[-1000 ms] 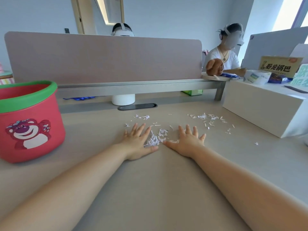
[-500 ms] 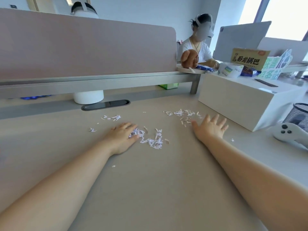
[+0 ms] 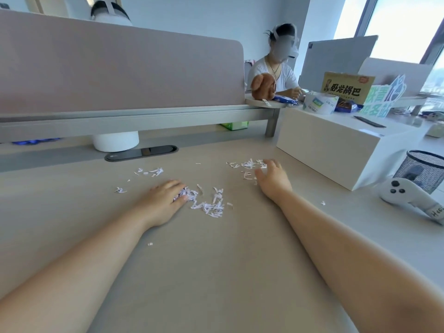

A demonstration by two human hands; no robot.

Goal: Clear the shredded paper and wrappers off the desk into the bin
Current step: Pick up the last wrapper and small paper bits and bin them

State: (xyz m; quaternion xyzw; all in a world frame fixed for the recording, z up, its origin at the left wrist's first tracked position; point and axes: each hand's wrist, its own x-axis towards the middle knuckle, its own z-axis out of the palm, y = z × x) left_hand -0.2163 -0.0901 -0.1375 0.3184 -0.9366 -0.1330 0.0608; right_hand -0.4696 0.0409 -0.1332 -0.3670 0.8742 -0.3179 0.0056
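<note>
White shredded paper lies scattered on the beige desk (image 3: 216, 272). The main heap (image 3: 209, 205) sits mid-desk. My left hand (image 3: 163, 203) rests palm down at its left edge, fingers curled over some shreds. My right hand (image 3: 272, 180) is cupped farther right, its fingertips against a second patch of shreds (image 3: 247, 165). A smaller cluster (image 3: 151, 171) lies farther back, and stray bits (image 3: 120, 189) dot the desk. The bin is out of view.
A white box (image 3: 336, 150) stands at the right. A black mesh holder (image 3: 422, 169) and a white game controller (image 3: 408, 198) lie beyond it. A pink divider (image 3: 120, 70) closes the back, with a white cylinder (image 3: 116, 141) under it. A person sits behind.
The view has swung right, so the red bin at the left is gone from sight. My right hand left the middle heap and reached right to the far patch; my left hand stayed by the heap.
</note>
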